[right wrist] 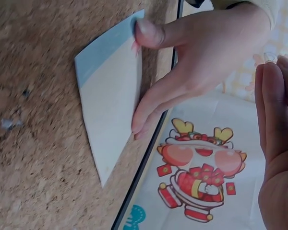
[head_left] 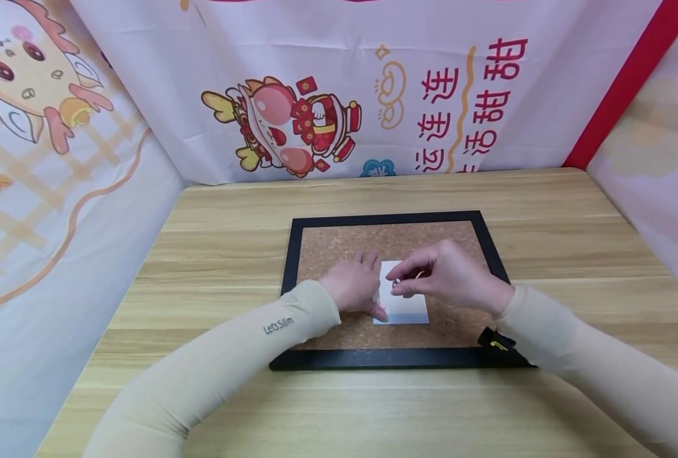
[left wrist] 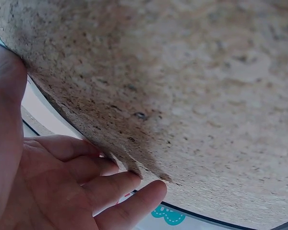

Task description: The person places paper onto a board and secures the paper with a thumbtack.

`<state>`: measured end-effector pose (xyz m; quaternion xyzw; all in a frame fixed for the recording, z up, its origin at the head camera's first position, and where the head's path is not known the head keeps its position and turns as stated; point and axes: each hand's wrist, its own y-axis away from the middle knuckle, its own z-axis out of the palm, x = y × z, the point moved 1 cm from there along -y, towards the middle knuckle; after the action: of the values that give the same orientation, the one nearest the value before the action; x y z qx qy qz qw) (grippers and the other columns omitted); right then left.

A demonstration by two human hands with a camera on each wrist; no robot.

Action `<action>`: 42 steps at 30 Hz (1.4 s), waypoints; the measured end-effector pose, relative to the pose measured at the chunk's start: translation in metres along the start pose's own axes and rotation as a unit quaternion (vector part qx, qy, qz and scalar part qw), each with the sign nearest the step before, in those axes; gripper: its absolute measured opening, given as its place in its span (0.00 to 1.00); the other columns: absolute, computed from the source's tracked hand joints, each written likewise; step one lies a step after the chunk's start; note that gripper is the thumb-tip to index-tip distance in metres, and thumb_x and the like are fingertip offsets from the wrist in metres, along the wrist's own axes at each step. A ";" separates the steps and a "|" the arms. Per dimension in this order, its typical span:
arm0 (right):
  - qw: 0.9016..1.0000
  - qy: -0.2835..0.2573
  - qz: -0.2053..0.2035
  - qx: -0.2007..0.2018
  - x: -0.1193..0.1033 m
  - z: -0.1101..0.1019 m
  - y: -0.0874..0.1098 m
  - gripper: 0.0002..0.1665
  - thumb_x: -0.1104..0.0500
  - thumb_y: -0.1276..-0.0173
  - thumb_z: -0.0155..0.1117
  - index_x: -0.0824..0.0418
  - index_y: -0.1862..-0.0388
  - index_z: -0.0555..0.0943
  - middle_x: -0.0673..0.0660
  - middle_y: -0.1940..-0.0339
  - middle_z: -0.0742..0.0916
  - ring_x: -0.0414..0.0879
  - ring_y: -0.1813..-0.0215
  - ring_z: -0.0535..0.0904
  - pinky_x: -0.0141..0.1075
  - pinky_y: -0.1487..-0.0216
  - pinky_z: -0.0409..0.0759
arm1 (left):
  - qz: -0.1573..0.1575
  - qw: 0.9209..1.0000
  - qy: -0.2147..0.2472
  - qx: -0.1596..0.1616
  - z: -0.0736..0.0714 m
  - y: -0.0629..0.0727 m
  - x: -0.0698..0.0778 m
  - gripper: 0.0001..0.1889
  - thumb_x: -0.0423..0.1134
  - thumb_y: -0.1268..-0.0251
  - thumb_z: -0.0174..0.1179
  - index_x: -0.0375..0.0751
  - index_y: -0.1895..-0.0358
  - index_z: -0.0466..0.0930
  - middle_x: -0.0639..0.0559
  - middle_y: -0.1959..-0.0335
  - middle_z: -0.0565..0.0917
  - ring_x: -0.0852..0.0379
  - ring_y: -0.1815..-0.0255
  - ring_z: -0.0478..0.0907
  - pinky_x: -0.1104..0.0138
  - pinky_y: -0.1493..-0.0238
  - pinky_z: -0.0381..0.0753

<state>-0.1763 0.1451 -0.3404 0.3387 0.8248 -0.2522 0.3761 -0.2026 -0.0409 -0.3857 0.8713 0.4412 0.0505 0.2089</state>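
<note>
A white paper sheet with a light-blue strip along one edge lies on a cork board framed in black. My left hand rests at the sheet's left side, thumb on the blue strip, the other fingers stretched out along the edge. In the left wrist view, those fingers lie extended close over the cork. Above the sheet, my right hand pinches a small shiny pushpin between thumb and fingertips. The right wrist view shows the pushpin as a clear bit at the fingertips, mostly hidden by them.
The board lies on a wooden table. A black object with a yellow mark sits by my right wrist, over the board's lower right corner. Printed cloth hangs behind the table and along both sides.
</note>
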 end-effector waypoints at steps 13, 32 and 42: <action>0.999 0.014 -0.034 0.008 -0.005 0.002 0.002 0.11 0.62 0.42 0.76 0.56 0.59 0.90 0.45 0.64 0.90 0.37 0.67 0.86 0.35 0.64 0.85 | 0.002 1.000 -0.008 0.003 0.001 0.001 0.000 0.58 0.74 0.45 0.56 0.32 0.23 0.54 0.37 0.22 0.53 0.39 0.24 0.55 0.52 0.33 0.67; 0.987 0.118 -0.096 0.051 -0.003 0.003 0.002 0.09 0.64 0.43 0.77 0.59 0.61 0.90 0.48 0.66 0.90 0.34 0.67 0.84 0.29 0.66 0.83 | 0.003 1.000 -0.006 -0.002 0.000 0.000 -0.001 0.57 0.74 0.44 0.56 0.33 0.23 0.54 0.38 0.22 0.53 0.39 0.24 0.55 0.52 0.32 0.66; 0.988 0.127 0.036 0.082 0.012 -0.013 -0.003 0.05 0.60 0.37 0.73 0.53 0.62 0.91 0.46 0.66 0.89 0.38 0.69 0.82 0.34 0.69 0.82 | -0.004 1.000 -0.002 -0.018 0.000 0.000 0.000 0.58 0.75 0.45 0.55 0.33 0.23 0.52 0.39 0.21 0.51 0.40 0.23 0.52 0.53 0.31 0.65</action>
<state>-0.1907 0.1561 -0.3417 0.4268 0.8299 -0.2599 0.2480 -0.2026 -0.0412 -0.3858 0.8659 0.4428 0.0556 0.2259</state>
